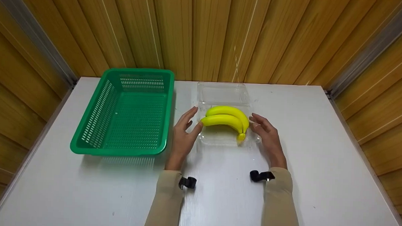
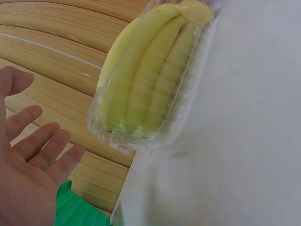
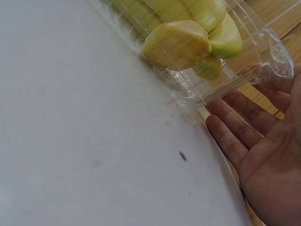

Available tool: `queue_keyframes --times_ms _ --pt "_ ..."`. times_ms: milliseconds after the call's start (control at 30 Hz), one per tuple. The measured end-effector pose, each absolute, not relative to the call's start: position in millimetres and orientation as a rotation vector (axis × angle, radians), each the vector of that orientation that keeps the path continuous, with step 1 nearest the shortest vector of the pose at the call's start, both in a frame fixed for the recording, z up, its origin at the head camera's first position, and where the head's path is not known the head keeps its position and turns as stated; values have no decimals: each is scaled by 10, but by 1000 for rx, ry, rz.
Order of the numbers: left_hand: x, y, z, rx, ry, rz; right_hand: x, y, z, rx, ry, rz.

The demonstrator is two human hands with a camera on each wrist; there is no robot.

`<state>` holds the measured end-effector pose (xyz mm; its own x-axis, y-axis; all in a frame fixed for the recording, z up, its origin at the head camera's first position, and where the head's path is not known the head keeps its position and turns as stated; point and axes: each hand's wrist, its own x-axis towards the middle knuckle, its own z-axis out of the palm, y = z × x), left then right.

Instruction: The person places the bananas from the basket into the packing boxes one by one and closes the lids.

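Note:
A bunch of yellow bananas [image 1: 222,119] lies in a clear plastic clamshell box [image 1: 216,140], its lid [image 1: 223,93] folded back toward the wall. The stem end [image 3: 176,45] points to the near right. On the left side of the box is my left hand [image 1: 184,136], fingers loosely spread; in the left wrist view this hand [image 2: 40,155] shows a gap to the box. My right hand [image 1: 268,137] is at the box's right side. Its relaxed fingers [image 3: 240,120] reach right up to the clear wall in the right wrist view. Neither hand grips anything.
A green perforated basket [image 1: 169,115] stands on the white table [image 1: 319,157], just left of my left hand. Wood-panelled walls [image 1: 207,36] enclose the table at the back and both sides. Each sleeve cuff carries a small black wrist camera [image 1: 188,182].

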<state>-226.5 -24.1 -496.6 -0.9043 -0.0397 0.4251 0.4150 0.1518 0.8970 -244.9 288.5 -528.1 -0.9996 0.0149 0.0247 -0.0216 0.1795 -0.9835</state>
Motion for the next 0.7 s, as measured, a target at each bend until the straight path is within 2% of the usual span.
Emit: queue_keyframes --times_ms 700 --pt "-2316 -221 -5172 -231 -2182 -1928 -2445 2879 -5292 31 -2361 2003"
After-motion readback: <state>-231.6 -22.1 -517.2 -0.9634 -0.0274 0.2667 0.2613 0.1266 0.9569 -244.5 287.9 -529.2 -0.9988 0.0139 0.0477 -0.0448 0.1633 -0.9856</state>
